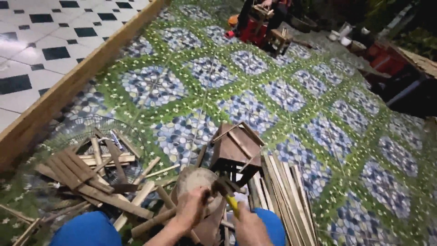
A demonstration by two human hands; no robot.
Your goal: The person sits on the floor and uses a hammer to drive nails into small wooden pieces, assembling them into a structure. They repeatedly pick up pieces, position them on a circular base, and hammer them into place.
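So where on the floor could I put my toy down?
The patterned blue-and-green tiled floor is bare beyond the small dark wooden stool, up to the long wooden beam. It is crowded by the scrap-wood pile and bamboo slats.

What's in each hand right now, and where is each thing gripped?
The right hand grips a hammer by its yellow handle. The left hand pinches something small at the wood block; what it is cannot be told.

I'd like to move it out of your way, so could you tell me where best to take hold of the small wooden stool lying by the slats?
Probably by one leg of the small wooden stool, coming from the far side. It lies tipped over with its seat facing up and away, and the right hand works close below it.
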